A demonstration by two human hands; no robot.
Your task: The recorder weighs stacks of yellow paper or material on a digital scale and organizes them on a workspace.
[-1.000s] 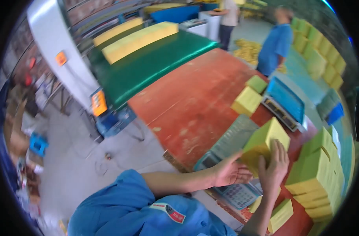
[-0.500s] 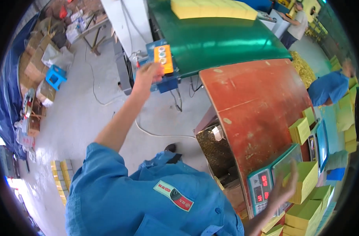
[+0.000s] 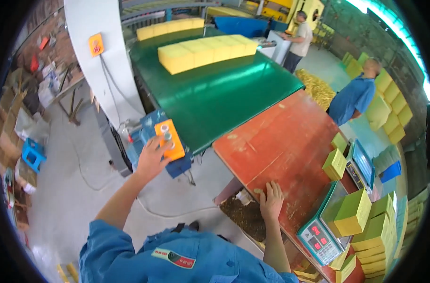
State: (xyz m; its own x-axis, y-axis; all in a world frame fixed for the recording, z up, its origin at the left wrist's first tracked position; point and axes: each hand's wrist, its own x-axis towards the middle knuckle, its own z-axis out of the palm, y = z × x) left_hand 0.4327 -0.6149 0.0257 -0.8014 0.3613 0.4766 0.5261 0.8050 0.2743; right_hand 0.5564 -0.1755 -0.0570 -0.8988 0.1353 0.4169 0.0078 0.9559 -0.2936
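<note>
The left forearm reaches toward one o'clock, wrist bent slightly, and the left hand lies over the orange button box at nine o'clock in the view. Its fingers are loosely spread and grip nothing; whether a fingertip presses down cannot be told. The right forearm points to twelve o'clock, the right hand palm down, fingers slightly parted, resting empty on the red table. Toward four o'clock from it stands a scale.
</note>
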